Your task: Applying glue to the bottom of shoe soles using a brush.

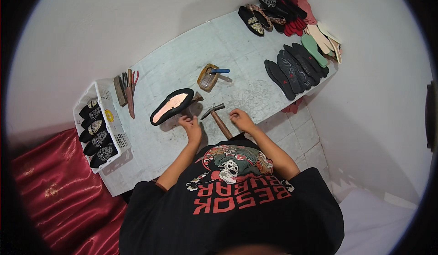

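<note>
the left hand [191,128] is loosely spread at the near edge of a black shoe [171,108]; the right hand [242,119] is half-curled, any small content untellable, with 1 hammer [221,124] between the 2. the shoe's upper looks formed, but its pale face is bare, and dark soles [290,68] lie separate beyond the right hand.

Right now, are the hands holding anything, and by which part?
Neither hand clearly holds anything. The left hand is beside the black shoe, any touch unclear; the right hand is beside the hammer, not gripping it. Something tiny could be hidden.
</note>
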`<move>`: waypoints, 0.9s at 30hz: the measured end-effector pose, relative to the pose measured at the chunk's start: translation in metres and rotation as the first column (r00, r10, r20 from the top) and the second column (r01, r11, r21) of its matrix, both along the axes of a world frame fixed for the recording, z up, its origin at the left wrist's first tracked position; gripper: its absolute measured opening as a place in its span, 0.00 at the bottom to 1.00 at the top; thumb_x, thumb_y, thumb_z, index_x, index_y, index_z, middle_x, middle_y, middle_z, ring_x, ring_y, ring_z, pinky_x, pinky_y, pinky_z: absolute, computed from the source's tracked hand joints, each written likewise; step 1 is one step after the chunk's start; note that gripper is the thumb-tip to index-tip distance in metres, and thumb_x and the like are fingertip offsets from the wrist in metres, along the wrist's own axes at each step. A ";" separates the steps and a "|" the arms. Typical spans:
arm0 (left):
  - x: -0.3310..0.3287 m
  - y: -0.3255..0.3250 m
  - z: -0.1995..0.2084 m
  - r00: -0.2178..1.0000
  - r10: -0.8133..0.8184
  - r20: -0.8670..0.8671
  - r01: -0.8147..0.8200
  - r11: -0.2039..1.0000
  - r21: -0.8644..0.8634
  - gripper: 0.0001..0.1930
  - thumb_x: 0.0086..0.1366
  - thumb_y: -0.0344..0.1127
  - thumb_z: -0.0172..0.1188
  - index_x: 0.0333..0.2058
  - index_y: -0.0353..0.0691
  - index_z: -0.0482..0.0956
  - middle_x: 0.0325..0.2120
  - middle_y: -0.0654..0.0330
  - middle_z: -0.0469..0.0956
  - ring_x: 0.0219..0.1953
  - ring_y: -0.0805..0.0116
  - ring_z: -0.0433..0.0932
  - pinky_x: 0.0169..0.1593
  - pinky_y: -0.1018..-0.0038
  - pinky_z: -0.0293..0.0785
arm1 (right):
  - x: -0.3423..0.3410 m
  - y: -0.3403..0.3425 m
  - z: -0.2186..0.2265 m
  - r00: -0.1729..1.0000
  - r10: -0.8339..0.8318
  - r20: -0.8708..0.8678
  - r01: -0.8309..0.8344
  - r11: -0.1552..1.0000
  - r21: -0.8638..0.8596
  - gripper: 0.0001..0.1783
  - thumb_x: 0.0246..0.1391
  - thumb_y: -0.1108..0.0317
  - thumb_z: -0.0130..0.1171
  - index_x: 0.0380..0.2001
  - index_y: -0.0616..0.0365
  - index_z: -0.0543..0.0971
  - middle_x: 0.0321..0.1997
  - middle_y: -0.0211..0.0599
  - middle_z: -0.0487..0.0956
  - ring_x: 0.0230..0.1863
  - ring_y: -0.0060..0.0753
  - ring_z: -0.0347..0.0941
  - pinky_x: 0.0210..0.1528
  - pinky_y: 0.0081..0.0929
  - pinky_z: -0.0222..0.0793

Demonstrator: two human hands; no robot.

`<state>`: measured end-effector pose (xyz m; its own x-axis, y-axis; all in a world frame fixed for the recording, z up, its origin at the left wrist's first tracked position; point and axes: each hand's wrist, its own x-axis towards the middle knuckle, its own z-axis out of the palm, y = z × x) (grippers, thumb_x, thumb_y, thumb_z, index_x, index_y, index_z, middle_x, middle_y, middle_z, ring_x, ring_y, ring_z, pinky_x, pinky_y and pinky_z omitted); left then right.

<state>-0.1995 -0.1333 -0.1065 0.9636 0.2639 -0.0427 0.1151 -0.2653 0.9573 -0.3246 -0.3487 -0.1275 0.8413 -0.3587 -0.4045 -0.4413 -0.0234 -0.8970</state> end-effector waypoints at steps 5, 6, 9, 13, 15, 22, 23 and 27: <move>-0.011 -0.023 0.064 0.740 -0.670 0.060 0.645 0.733 0.217 0.06 0.68 0.28 0.57 0.42 0.35 0.75 0.37 0.56 0.71 0.41 0.65 0.72 0.49 0.70 0.69 | -0.036 -0.085 -0.002 0.967 -0.253 -0.025 0.244 0.952 -0.186 0.10 0.55 0.69 0.63 0.40 0.60 0.81 0.36 0.40 0.83 0.39 0.36 0.79 0.46 0.31 0.74; -0.013 -0.031 0.077 0.676 -0.732 0.084 0.694 0.671 0.261 0.04 0.69 0.28 0.55 0.41 0.36 0.76 0.35 0.57 0.73 0.38 0.68 0.73 0.46 0.72 0.70 | -0.040 -0.104 0.005 0.945 -0.325 -0.041 0.301 0.911 -0.282 0.10 0.54 0.69 0.63 0.40 0.60 0.82 0.37 0.41 0.83 0.40 0.39 0.79 0.47 0.31 0.74; -0.013 -0.071 0.084 0.628 -0.778 0.015 0.778 0.628 0.034 0.05 0.71 0.29 0.55 0.42 0.36 0.78 0.35 0.61 0.78 0.37 0.71 0.76 0.43 0.75 0.72 | -0.068 -0.162 0.002 0.929 -0.368 -0.037 0.298 0.804 -0.515 0.15 0.51 0.69 0.66 0.43 0.58 0.80 0.47 0.45 0.80 0.51 0.47 0.76 0.54 0.39 0.72; -0.012 -0.106 0.051 0.505 -0.862 -0.037 0.861 0.506 -0.048 0.08 0.73 0.32 0.55 0.45 0.37 0.78 0.36 0.62 0.79 0.36 0.75 0.76 0.42 0.75 0.73 | -0.063 -0.192 0.054 0.869 -0.477 -0.134 0.156 0.520 -0.840 0.28 0.47 0.69 0.70 0.53 0.56 0.75 0.59 0.47 0.71 0.61 0.55 0.67 0.61 0.47 0.66; -0.017 -0.139 0.051 0.448 -0.893 -0.034 0.891 0.449 -0.062 0.08 0.73 0.32 0.54 0.45 0.37 0.78 0.36 0.61 0.78 0.35 0.75 0.74 0.39 0.75 0.73 | -0.064 -0.215 0.060 0.812 -0.568 -0.132 0.180 0.459 -0.870 0.39 0.46 0.66 0.74 0.62 0.53 0.68 0.66 0.47 0.62 0.66 0.60 0.60 0.64 0.51 0.63; -0.035 -0.232 0.042 0.199 -0.979 -0.044 0.958 0.204 -0.201 0.12 0.73 0.36 0.55 0.49 0.38 0.77 0.35 0.62 0.77 0.32 0.75 0.72 0.39 0.73 0.72 | -0.066 -0.263 0.057 0.841 -0.499 -0.206 0.087 0.502 -0.861 0.44 0.46 0.64 0.76 0.64 0.57 0.66 0.63 0.51 0.62 0.63 0.59 0.63 0.64 0.49 0.64; -0.037 -0.241 0.039 0.142 -0.986 -0.086 0.962 0.158 -0.221 0.12 0.73 0.36 0.55 0.50 0.39 0.77 0.38 0.62 0.78 0.36 0.74 0.74 0.43 0.72 0.73 | -0.067 -0.267 0.056 0.845 -0.495 -0.201 0.111 0.531 -0.840 0.44 0.45 0.64 0.76 0.64 0.58 0.66 0.63 0.52 0.62 0.63 0.60 0.63 0.64 0.49 0.64; -0.046 -0.256 0.036 0.071 -0.988 -0.138 0.960 0.105 -0.259 0.13 0.73 0.38 0.55 0.52 0.41 0.77 0.39 0.63 0.79 0.36 0.75 0.75 0.43 0.73 0.73 | -0.068 -0.271 0.057 0.892 -0.419 -0.170 0.115 0.575 -0.810 0.42 0.43 0.63 0.75 0.61 0.67 0.70 0.60 0.55 0.65 0.61 0.60 0.65 0.65 0.46 0.64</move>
<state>-0.2460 -0.3894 -0.0709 0.3102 -0.9193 -0.2421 0.0121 -0.2508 0.9680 -0.3928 -0.6199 -0.0705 0.5321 -0.8429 -0.0796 -0.7887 -0.4593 -0.4087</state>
